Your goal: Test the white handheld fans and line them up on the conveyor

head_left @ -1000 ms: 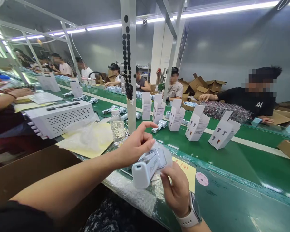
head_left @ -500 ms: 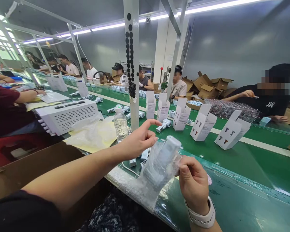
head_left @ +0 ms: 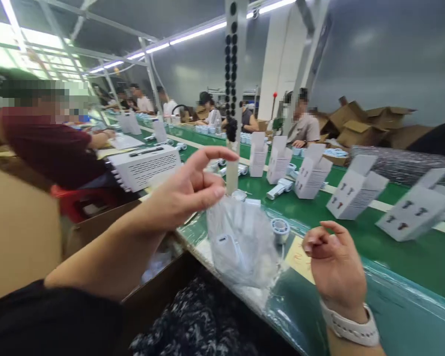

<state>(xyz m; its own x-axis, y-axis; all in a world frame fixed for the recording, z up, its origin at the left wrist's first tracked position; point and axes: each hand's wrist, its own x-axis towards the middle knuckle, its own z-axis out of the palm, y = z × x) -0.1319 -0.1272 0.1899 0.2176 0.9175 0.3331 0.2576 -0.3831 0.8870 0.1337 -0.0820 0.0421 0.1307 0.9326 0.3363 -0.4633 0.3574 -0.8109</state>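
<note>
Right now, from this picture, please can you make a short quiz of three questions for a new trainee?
1. Which hand wears the white watch band?
2. True or false: the white cartons on the green belt have their top flaps standing open.
3. What is inside the clear plastic bag? A) a water bottle, B) a white device, C) a folded carton.

Key: 1. the right hand; 2. true; 3. B.
</note>
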